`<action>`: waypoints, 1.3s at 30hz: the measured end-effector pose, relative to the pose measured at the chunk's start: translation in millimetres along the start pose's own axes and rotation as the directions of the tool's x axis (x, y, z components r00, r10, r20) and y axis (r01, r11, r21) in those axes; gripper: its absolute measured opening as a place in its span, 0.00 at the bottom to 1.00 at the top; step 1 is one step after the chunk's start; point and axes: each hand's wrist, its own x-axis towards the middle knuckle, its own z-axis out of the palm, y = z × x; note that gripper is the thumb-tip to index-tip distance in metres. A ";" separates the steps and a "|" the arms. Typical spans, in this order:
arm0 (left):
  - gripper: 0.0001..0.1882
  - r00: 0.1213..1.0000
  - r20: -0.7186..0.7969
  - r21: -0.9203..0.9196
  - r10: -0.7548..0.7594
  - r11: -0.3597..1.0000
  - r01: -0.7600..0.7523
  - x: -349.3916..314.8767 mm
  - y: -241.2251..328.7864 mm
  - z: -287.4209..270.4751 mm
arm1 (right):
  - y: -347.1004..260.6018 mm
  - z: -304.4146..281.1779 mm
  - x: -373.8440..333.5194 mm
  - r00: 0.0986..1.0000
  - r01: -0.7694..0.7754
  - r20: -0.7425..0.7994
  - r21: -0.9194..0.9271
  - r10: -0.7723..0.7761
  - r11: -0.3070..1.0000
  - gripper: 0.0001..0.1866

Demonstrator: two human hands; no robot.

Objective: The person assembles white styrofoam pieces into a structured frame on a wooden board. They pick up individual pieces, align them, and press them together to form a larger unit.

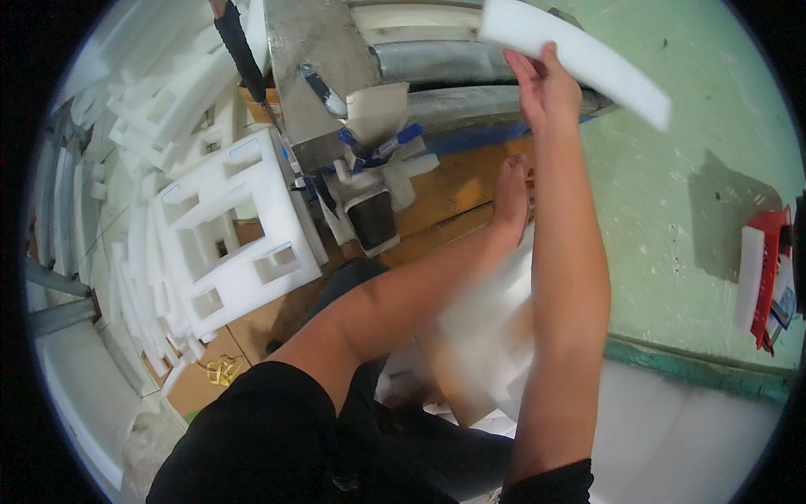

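Note:
My right hand (552, 94) is raised at the upper right of centre, thumb and fingers closed on a curved white foam strip (579, 52). The strip slants down to the right over the pale green table, its far end slightly blurred. Nearer to me, my left hand (510, 200) reaches forward beside my right forearm, which hides part of it. Its visible fingers look stretched out, with nothing seen between them. A whitish, motion-smeared piece (491, 323) lies below my left forearm and partly behind the right one; its kind cannot be made out.
White foam blocks with cutouts (243, 227) are stacked at left. A metal plate (294, 50) bears a knife-like tool (323, 91); blue-capped markers (396, 141) lie nearby. Grey curved forms (453, 63) stand ahead. The green table (672, 210) holds a red box (762, 273) at right.

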 end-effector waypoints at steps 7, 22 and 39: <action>0.24 0.817 0.501 0.493 -0.285 0.870 0.002 -59.9 9.9 -12.5 | -116.6 -78.2 -144.8 0.992 0.090 -0.099 0.171 -0.074 0.981 0.22; 0.59 0.739 0.346 0.892 -0.578 -0.041 -0.450 -170.8 -44.2 -96.7 | -176.3 -246.7 -479.5 0.738 0.018 -0.600 -0.442 -0.311 0.897 0.26; 0.33 0.849 0.431 0.886 -0.305 0.320 -0.335 -64.6 -105.7 -122.9 | -43.7 -269.2 -549.2 0.945 -0.319 -0.311 -0.946 -0.103 -0.065 0.37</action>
